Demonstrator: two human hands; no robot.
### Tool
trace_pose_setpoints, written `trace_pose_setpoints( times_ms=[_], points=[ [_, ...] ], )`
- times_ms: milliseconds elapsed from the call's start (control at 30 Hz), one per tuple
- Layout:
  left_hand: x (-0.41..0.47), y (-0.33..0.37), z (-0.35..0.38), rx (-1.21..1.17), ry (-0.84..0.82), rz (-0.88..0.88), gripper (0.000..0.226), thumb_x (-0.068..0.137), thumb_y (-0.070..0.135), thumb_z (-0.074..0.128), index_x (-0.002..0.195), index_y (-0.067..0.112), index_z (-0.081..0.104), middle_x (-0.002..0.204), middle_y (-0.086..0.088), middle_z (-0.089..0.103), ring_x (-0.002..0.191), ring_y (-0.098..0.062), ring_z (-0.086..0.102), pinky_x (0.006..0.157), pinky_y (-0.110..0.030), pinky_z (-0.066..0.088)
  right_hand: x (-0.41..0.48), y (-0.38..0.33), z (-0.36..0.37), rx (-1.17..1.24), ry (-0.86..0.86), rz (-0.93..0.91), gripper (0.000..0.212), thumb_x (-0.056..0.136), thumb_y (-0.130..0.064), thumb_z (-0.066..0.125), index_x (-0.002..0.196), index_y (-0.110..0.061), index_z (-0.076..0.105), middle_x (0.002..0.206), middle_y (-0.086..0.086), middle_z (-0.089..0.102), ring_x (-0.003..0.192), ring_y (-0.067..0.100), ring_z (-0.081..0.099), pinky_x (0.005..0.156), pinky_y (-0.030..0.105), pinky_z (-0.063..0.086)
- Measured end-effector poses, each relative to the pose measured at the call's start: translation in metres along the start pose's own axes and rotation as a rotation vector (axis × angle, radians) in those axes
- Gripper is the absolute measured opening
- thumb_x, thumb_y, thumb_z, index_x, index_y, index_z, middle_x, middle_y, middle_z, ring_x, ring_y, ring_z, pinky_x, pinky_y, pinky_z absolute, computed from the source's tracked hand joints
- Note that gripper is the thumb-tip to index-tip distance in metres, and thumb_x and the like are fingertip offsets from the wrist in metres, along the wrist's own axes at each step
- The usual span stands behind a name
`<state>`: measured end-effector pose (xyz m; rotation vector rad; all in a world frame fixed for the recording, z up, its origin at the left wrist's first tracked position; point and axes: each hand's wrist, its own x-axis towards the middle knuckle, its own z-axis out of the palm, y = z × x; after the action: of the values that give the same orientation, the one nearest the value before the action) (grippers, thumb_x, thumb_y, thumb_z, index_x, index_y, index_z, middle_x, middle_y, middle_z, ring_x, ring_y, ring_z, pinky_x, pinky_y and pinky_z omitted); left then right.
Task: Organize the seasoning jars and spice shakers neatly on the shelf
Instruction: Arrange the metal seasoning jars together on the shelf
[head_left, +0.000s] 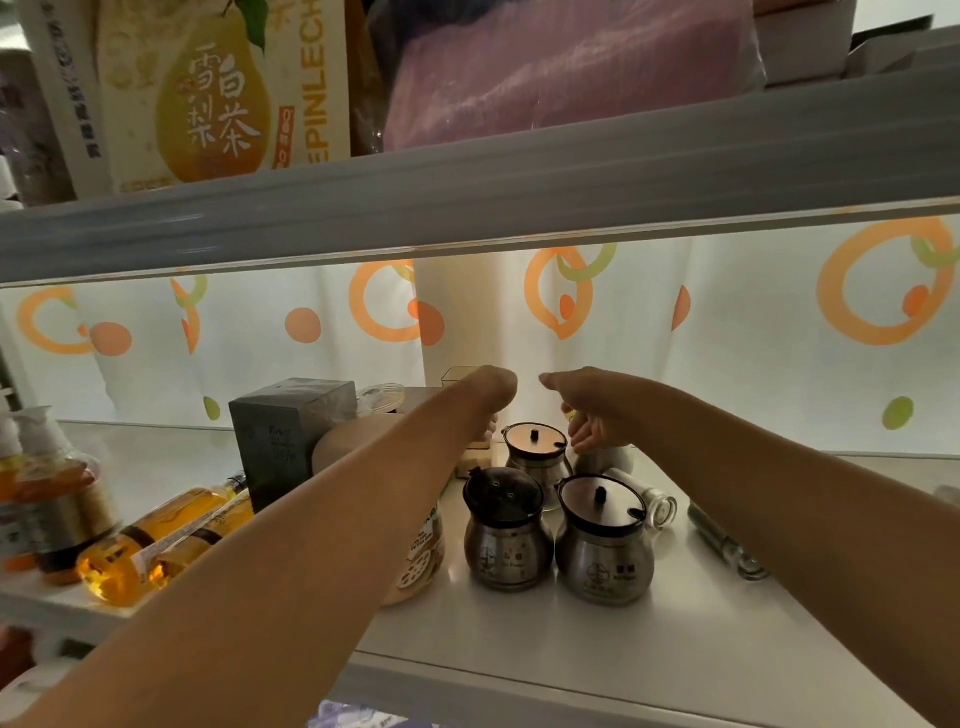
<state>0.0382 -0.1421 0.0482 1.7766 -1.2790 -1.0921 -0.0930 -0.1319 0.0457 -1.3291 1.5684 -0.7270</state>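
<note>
1. the right hand (592, 410) is deep in the shelf (597, 654), wrist bent. its fingers (587, 439) curl down over the top of the back-right jar (613, 460) and seem to grip it at the lid.
2. the left hand (485, 397) is bent down too. its fingers are hidden behind the wrist, so i cannot tell whether they hold anything.
3. the relation that matters: the back-right jar stands upright directly under the right fingers, touching them, so i judge the next move is a straight lift or slide by that hand.
4. the back-left jar (535, 462) stands between the two hands, just below and toward me from both sets of fingers.
5. the front-left jar (506, 540) and front-right jar (605, 561) stand upright side by side, nearer me than the fingers, and make a rough square with the back pair.
6. still loose: a glass shaker (647, 499) lies on its side just right of the right fingers and nearer me, its long axis running back-left to front-right. a steel grinder (724, 540) lies the same way, further right. the right hand is nearer both.
7. contents: all four jars are steel and lidded, so what is inside is hidden, and i cannot make out any fill in the shaker.
</note>
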Motion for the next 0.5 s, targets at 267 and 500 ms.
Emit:
trace_pose_setpoints(
  times_ms=[267,500],
  points=[
    [0.004,-0.009,0.008,-0.115,-0.010,-0.016,0.031,0.099,0.029,0.040,0.078,0.006,0.043,0.079,-0.012,0.044,0.065,-0.018,0.046,0.062,-0.027,0.044,0.007,0.003,-0.002,0.060,-0.035,0.037,0.075,0.098,-0.050,0.038,0.145,0.007,0.025,0.144,0.036,0.036,0.132,0.046,0.042,0.107,0.047,0.042],
    [0.003,-0.016,0.001,-0.148,-0.013,0.007,0.036,0.100,0.028,0.042,0.111,-0.004,0.056,0.096,-0.017,0.061,0.075,-0.022,0.054,0.077,-0.030,0.050,0.011,0.009,-0.004,0.084,-0.042,0.007,0.070,0.100,-0.046,0.038,0.143,0.008,0.030,0.141,0.032,0.043,0.129,0.043,0.047,0.106,0.046,0.042]
  ],
)
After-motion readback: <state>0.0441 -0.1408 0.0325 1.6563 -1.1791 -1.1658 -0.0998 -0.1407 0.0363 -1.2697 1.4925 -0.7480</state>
